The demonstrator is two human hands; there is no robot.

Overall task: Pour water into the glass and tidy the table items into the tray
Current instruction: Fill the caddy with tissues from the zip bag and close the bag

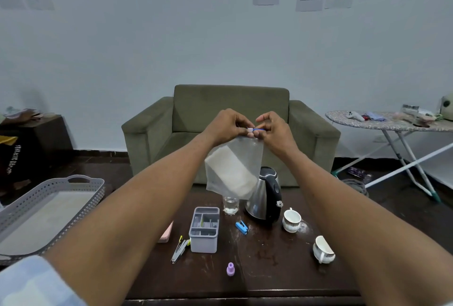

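Both my hands are raised above the table, pinching the top of a clear zip bag [234, 171] with white powder inside. My left hand [226, 125] grips the white slider end of the blue zip, and my right hand [274, 129] holds the zip beside it. The bag hangs down in front of the steel and black kettle [266, 198]. A glass [231, 205] holding water stands on the dark table [269, 269] just below the bag. The grey perforated tray [49, 207] sits at the left, with nothing seen inside.
On the table lie a grey compartment organiser [204, 229], a blue stapler [242, 227], pens [180, 248], a pink item [165, 234], a purple cap [230, 269] and two white cups [291, 220] [323, 249]. A green armchair [231, 119] stands behind, an ironing board [392, 124] at right.
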